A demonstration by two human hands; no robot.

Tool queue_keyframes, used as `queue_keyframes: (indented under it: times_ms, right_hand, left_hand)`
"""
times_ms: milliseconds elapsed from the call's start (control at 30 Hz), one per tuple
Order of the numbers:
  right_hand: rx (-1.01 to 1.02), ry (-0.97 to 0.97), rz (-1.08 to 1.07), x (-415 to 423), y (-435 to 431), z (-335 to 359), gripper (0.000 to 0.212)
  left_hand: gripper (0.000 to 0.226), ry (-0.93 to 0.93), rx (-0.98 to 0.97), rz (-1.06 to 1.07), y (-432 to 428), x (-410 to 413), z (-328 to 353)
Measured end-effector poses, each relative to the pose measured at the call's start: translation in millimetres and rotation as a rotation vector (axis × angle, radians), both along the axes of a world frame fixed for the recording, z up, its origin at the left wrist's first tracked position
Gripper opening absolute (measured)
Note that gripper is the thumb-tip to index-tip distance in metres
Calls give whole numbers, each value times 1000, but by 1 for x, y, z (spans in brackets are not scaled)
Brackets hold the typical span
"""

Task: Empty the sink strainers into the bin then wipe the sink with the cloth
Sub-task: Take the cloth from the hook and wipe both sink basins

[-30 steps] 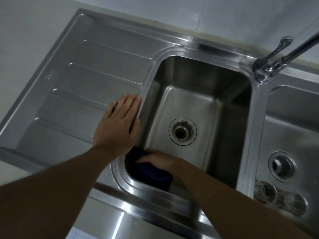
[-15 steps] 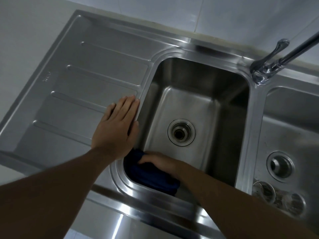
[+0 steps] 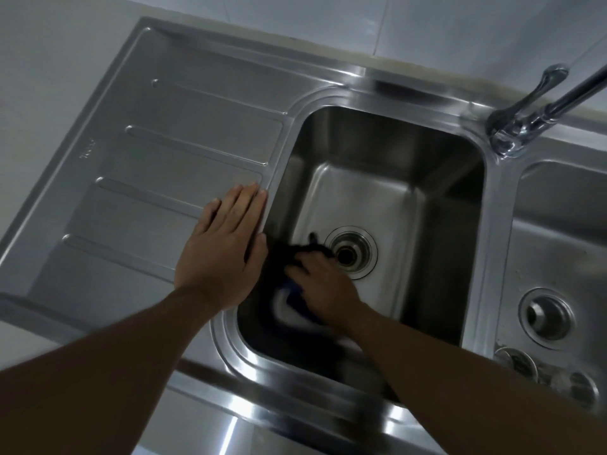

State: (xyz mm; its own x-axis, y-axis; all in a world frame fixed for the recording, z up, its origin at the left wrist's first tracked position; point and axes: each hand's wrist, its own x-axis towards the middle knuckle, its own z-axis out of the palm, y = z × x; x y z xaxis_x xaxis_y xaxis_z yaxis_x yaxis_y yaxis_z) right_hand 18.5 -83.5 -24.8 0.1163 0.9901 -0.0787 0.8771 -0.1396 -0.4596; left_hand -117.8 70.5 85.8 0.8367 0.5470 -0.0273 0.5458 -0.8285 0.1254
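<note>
- The cloth (image 3: 284, 257) is down on the floor of the left basin of the sink (image 3: 394, 152), just left of the round drain opening (image 3: 349, 254), with its far edge touching the drain's metal ring.
- It looks really dark, close to black, all bunched and crumpled. One small pointy bit sticks up at the far end.
- Nearer the wrist there's a blue patch, so it may be dark blue in bad light. There's also a pale smear right next to that, too blurry to tell what it is.
- The right hand (image 3: 323, 284) sits on top of the cloth with its fingers bent down over the bunched fabric, grasping it against the basin floor. That arm reaches in over the front rim.
- The left hand (image 3: 223, 244) is flat and relaxed, palm down on the ribbed drainboard (image 3: 184, 165), fingers straight and together. The thumb side runs right along the basin's left rim. It isn't holding anything.
- The drain in the left basin is an open dark hole.
- The right basin (image 3: 558, 224) has a round metal strainer (image 3: 547, 318) seated in its floor, plus two round metal pieces (image 3: 515, 361) lying near its front corner.
- The chrome faucet (image 3: 525, 116) stands on the back ledge between the two basins.
- The whole steel unit is set into a pale desk (image 3: 49, 93).
</note>
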Motion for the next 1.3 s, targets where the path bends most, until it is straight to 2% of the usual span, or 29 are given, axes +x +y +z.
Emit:
queue_keyframes:
  times_ms: [67, 133, 233, 300, 367, 400, 500, 567, 667, 733, 900, 1000, 1067, 1167, 1300]
  right_hand:
    - [-46, 29, -290, 11, 18, -3, 48]
    - [-136, 61, -411, 8, 34, -5, 58]
    - [-153, 21, -179, 6, 31, -10, 78]
    - [-120, -31, -9, 34, 26, -12, 69]
    - [-83, -122, 16, 68, 36, -14, 61]
    - [-82, -157, -56, 84, 46, -13, 60]
    - [-227, -111, -482, 111, 72, -12, 63]
    - [-271, -63, -608, 109, 72, -9, 64]
    - [-229, -141, -344, 96, 48, -7, 62]
    - [-231, -228, -174, 117, 42, -2, 62]
    - [-390, -466, -207, 171, 38, 20, 55]
    - [-529, -422, -407, 159, 23, 25, 50]
    - [-637, -367, -477, 149, 20, 30, 59]
    - [-751, -281, -457, 138, 15, 38, 76]
    - [-873, -175, -403, 105, -2, 38, 81]
  left_hand:
    - [60, 6, 4, 1, 1, -1, -1]
    - [60, 16, -2, -1, 2, -2, -2]
    - [60, 19, -2, 0, 2, -2, -2]
    - [60, 17, -11, -1, 2, -2, -2]
    - [60, 15, -19, 3, 2, -2, -2]
    - [60, 17, -23, 2, 1, -2, -1]
    - [61, 23, -25, 2, 1, -2, 1]
    - [61, 28, -19, -2, 0, -2, 1]
    - [61, 30, -22, 2, 0, -2, 1]
    - [61, 33, -24, 0, 0, -1, 1]
    - [62, 38, -8, 2, 1, -1, 1]
    - [62, 39, -7, 5, 1, -1, 1]
    - [62, 35, -8, 8, 1, -1, 1]
    - [62, 34, -1, 6, 1, -1, 1]
    - [62, 34, -8, 4, 1, -1, 0]
